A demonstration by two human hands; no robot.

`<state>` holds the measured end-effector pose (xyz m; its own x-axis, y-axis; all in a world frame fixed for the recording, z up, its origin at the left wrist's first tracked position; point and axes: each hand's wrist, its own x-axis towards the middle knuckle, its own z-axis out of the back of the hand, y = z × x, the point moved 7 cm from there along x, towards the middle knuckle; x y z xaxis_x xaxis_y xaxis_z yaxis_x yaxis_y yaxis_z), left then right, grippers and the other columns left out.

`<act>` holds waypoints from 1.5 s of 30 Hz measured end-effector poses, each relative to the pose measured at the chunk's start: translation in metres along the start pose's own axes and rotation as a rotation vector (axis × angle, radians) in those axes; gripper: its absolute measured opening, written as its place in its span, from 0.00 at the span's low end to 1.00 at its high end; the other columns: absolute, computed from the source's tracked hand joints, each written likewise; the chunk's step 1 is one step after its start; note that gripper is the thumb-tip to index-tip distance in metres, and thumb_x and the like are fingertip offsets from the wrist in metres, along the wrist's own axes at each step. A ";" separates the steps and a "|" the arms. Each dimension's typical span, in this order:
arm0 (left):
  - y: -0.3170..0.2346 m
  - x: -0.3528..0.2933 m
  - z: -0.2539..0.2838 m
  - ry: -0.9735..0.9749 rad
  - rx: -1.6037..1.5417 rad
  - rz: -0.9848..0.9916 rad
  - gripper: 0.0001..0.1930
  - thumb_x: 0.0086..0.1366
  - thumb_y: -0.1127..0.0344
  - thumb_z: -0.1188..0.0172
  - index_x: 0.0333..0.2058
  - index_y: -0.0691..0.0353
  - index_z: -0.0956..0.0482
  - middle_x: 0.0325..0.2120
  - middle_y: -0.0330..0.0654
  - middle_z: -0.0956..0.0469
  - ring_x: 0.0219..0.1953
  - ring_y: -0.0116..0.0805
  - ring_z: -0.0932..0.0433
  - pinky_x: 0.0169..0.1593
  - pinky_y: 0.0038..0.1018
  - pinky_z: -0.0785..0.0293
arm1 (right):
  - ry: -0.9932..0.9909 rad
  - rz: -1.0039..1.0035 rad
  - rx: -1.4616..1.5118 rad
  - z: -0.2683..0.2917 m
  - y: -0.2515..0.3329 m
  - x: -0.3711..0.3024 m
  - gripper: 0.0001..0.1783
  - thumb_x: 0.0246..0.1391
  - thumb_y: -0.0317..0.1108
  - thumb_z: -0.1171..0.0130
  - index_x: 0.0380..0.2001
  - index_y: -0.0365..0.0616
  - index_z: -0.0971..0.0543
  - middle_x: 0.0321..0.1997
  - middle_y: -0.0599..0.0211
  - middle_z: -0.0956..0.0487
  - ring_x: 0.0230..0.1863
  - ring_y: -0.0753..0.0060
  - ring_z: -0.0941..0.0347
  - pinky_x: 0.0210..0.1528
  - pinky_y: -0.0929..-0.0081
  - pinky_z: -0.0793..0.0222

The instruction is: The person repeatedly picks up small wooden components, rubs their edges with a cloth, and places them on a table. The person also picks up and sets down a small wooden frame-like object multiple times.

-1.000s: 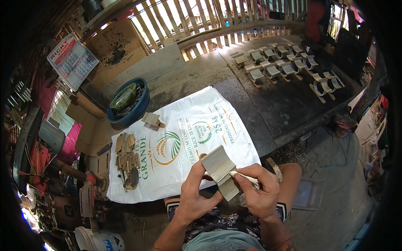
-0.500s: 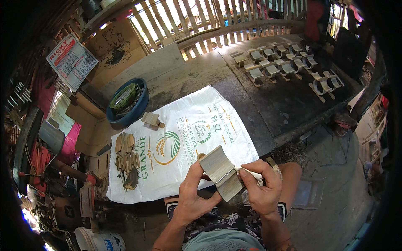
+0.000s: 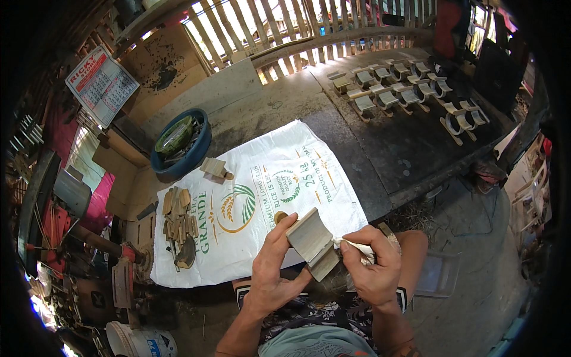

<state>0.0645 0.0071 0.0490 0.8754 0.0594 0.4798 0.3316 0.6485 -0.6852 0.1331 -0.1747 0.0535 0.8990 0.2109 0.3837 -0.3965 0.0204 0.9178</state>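
My left hand (image 3: 275, 262) grips a curved bamboo piece (image 3: 311, 238) by its edge, fingers behind and thumb below. A narrow strip crosses the piece near its lower end, and a rounded tab shows at its upper left. My right hand (image 3: 376, 262) is closed around a soft white squeeze tube (image 3: 360, 248), much of it hidden by the fingers. Its pale tip is at the right edge of the bamboo piece, by the strip; I cannot tell whether they touch. Beyond my hands, a similar small bamboo piece (image 3: 214, 168) lies on the white printed sack (image 3: 279, 149).
Several loose bamboo bits (image 3: 178, 220) are piled on the sack's left side. Behind them stands a blue basin (image 3: 201, 143) with tools and a green item. Rows of curved bamboo pieces (image 3: 383, 98) stand on the dark table (image 3: 410, 160). A clear plastic tub (image 3: 437, 273) is at my right.
The bamboo piece has tilted slightly in my left hand, showing more of the rounded tab. My right hand still holds the tube at the strip.
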 end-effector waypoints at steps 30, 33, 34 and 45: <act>0.004 0.002 -0.001 -0.013 0.008 -0.029 0.41 0.53 0.78 0.26 0.66 0.67 0.31 0.68 0.60 0.31 0.67 0.59 0.27 0.66 0.43 0.27 | 0.169 0.078 0.133 -0.022 0.011 -0.011 0.04 0.58 0.18 0.34 0.37 0.33 0.19 0.29 0.62 0.17 0.26 0.77 0.23 0.30 0.77 0.30; 0.006 0.001 -0.001 -0.022 -0.019 -0.001 0.40 0.52 0.77 0.25 0.65 0.67 0.29 0.67 0.59 0.30 0.68 0.57 0.28 0.68 0.43 0.30 | 0.157 0.069 0.140 -0.021 0.008 -0.011 0.04 0.59 0.18 0.34 0.37 0.33 0.19 0.28 0.63 0.18 0.26 0.78 0.24 0.30 0.78 0.31; 0.007 0.001 -0.001 -0.026 -0.038 0.016 0.40 0.51 0.77 0.25 0.64 0.67 0.28 0.67 0.59 0.29 0.69 0.55 0.28 0.70 0.43 0.32 | 0.155 0.065 0.125 -0.021 0.007 -0.010 0.04 0.59 0.18 0.34 0.36 0.33 0.19 0.28 0.63 0.18 0.26 0.79 0.24 0.29 0.78 0.31; 0.003 0.001 0.001 -0.013 0.019 -0.034 0.41 0.52 0.78 0.24 0.65 0.68 0.30 0.67 0.59 0.31 0.67 0.57 0.26 0.65 0.42 0.26 | 0.050 0.006 0.081 -0.010 -0.004 -0.007 0.04 0.59 0.21 0.34 0.36 0.34 0.19 0.26 0.63 0.18 0.26 0.76 0.21 0.30 0.75 0.28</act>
<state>0.0657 0.0095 0.0478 0.8588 0.0467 0.5101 0.3546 0.6644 -0.6579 0.1268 -0.1667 0.0463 0.8855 0.2592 0.3855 -0.3838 -0.0592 0.9215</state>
